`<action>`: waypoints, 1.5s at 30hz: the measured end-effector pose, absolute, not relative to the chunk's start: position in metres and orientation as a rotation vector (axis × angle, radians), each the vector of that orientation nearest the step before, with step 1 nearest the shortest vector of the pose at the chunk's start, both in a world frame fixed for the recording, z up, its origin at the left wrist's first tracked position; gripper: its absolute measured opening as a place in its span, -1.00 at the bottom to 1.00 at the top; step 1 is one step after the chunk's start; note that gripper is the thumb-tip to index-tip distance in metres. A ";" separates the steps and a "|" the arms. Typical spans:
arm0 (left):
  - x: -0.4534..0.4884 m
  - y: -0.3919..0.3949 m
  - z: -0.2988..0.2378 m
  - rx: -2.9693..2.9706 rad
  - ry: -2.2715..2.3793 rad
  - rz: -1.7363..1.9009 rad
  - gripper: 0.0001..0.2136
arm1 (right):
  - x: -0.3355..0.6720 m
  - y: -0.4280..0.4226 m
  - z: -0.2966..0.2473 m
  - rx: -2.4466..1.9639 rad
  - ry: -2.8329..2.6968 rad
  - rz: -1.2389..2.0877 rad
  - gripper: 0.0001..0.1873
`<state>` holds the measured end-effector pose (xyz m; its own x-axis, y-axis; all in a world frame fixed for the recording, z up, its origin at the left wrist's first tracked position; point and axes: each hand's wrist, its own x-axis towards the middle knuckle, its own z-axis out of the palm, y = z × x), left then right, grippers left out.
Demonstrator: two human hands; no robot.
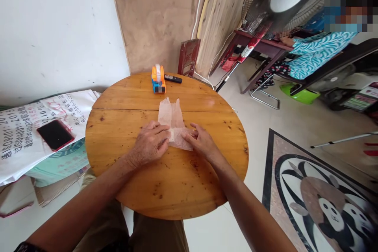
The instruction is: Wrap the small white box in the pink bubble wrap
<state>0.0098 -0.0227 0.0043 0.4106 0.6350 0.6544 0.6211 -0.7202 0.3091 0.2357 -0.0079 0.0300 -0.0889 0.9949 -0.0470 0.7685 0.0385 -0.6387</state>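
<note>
A thin, translucent plastic bag [171, 116] lies flat on the round wooden table [165, 181], stretching away from me. My left hand [150, 143] rests palm down on its near left corner, fingers curled onto the plastic. From the right, my right hand [201, 141] meets it and pinches the near edge of the bag between its fingertips. Both hands press the bag against the tabletop.
An orange and blue tape dispenser [158, 79] and a dark remote [173, 79] sit at the table's far edge. A phone [55, 134] lies on printed sacks [35, 134] to the left. A standing fan [280, 0], a dark red chair [189, 57] and a seated person [315, 51] are behind.
</note>
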 end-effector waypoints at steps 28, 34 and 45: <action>0.009 -0.021 0.003 2.684 1.099 1.275 -0.80 | 0.187 -0.005 0.025 -1.312 -1.247 1.333 -0.43; 0.010 -0.024 0.008 2.646 1.120 1.257 -0.78 | 0.178 -0.007 0.040 -1.350 -1.335 1.291 -0.39; 0.011 -0.027 0.008 2.392 1.093 1.390 -0.79 | 0.179 -0.021 0.043 -1.269 -1.527 1.249 -0.43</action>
<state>0.0105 -0.0266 0.0080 0.2979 0.6645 0.6854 0.5094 -0.7178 0.4746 0.1794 -0.0210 0.0430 -0.2020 0.9791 -0.0240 0.2179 0.0211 -0.9757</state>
